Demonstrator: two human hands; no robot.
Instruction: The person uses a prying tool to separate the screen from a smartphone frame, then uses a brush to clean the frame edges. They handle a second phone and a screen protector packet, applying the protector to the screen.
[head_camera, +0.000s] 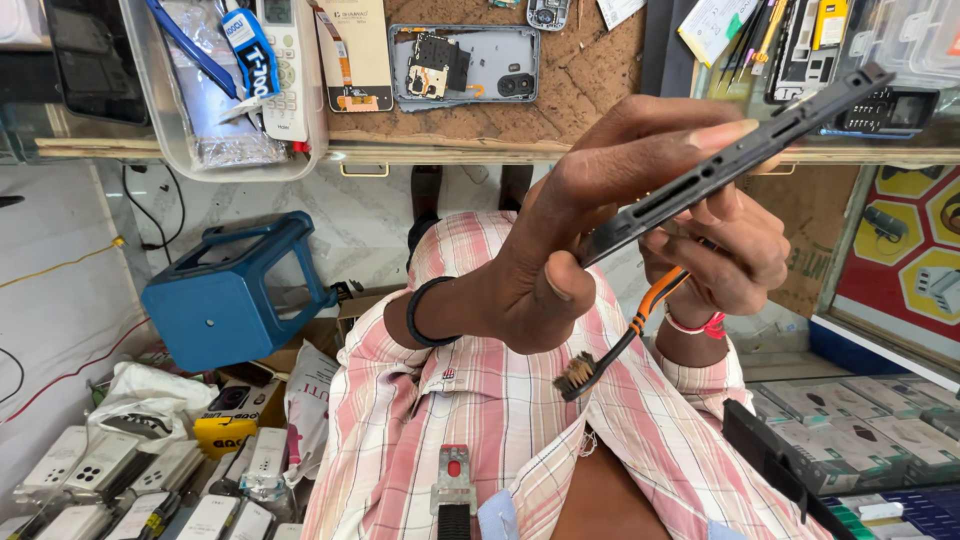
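Seated in a pink plaid shirt (470, 420), with a blue plastic stool (225, 295) tipped on the floor beside. Held up edge-on in front of the chest: a thin dark phone body (730, 160), slots showing along its side. Left hand (560, 240) closed around its lower part, thumb on one face and fingers on the other. Right hand (725, 265) curled behind it, pinching the orange-and-black handle of a small bristle brush (610, 345), bristles hanging below the wrists. Judged light, stiff, slick on its faces and easily cracked; best gripped by the long edges. Up on the corkboard bench, a clear plastic tray (170, 120) holding a white remote and a blue-tagged lanyard. Nearby, an opened grey phone back (465, 65).
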